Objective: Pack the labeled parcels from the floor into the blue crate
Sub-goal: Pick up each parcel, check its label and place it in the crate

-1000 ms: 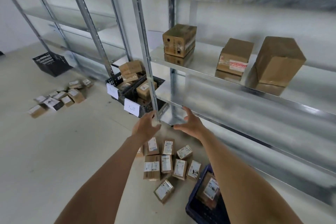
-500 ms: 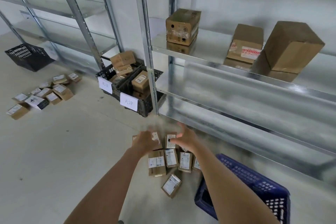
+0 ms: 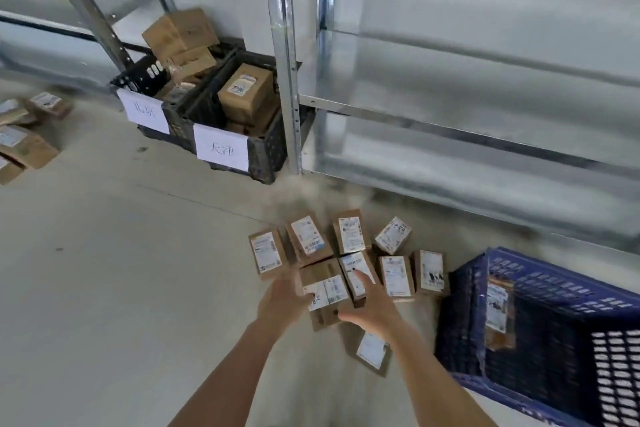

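1. While both arms reach down, the left hand [image 3: 284, 300] and right hand [image 3: 372, 310] flank a brown parcel [image 3: 325, 291] on the floor [image 3: 104, 270].
2. Fingers of both hands are spread apart and touch the parcel's sides; whether they clamp it, I cannot tell.
3. Other labeled parcels lie close around it.
4. To the right stands the blue crate [image 3: 554, 288], with one parcel [image 3: 498, 312] inside.
5. Two black crates [image 3: 266, 149] of boxes sit behind, beside metal shelving [image 3: 450, 121].

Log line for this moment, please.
left hand open at parcel | right hand open on it | blue crate holds one parcel
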`<state>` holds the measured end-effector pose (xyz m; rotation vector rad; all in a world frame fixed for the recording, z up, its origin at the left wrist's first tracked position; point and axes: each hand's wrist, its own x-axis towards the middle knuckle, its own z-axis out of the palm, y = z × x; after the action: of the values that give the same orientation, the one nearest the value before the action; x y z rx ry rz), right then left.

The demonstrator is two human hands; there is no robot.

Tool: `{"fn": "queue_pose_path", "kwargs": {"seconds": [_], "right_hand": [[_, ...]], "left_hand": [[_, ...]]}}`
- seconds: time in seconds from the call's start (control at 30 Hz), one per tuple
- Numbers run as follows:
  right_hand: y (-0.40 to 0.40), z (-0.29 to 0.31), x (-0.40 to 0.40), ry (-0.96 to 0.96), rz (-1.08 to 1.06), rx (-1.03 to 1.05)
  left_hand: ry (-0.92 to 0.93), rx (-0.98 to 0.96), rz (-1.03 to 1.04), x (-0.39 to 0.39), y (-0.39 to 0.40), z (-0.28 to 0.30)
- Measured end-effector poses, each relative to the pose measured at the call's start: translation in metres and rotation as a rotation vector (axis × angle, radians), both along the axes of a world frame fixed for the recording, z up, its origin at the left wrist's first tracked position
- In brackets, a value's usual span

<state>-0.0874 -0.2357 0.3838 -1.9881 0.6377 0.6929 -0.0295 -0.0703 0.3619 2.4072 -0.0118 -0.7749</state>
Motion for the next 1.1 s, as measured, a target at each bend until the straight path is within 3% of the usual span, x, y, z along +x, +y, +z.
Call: {"fn": "queue_pose_path", "kwargs": {"seconds": [0.13, 0.37, 0.5, 0.67, 0.77, 1.03, 1.1], "right_hand": [[0.001, -0.121, 0.017, 0.006, 0.039, -0.028], [-0.007, -0.324, 0.054, -0.039, 0.006, -0.087], [-0.016, -0.377, 0.071, -0.062, -0.001, -0.417], [0.005, -0.396, 0.069, -0.136, 0.075, -0.684], [0.013, -0.400, 0.069, -0.134, 0.039, -0.705], [0.038, -0.375, 0.058, 0.015, -0.227, -0.303], [0.042, -0.356, 0.049, 0.002, -0.346, -0.068]], "left_hand": [[0.033, -0.094, 0.033, 0.012, -0.006, -0.130], [0.070, -0.281, 0.262, 0.035, -0.021, -0.323], [0.138, -0.387, 0.476, 0.045, -0.027, -0.385], [0.197, -0.530, 0.549, 0.039, -0.041, -0.415], [0.218, -0.536, 0.576, 0.041, -0.043, -0.416], [0.287, -0.460, 0.635, 0.028, -0.011, -0.379], [0.290, -0.448, 0.663, 0.021, 0.002, -0.353]]}}
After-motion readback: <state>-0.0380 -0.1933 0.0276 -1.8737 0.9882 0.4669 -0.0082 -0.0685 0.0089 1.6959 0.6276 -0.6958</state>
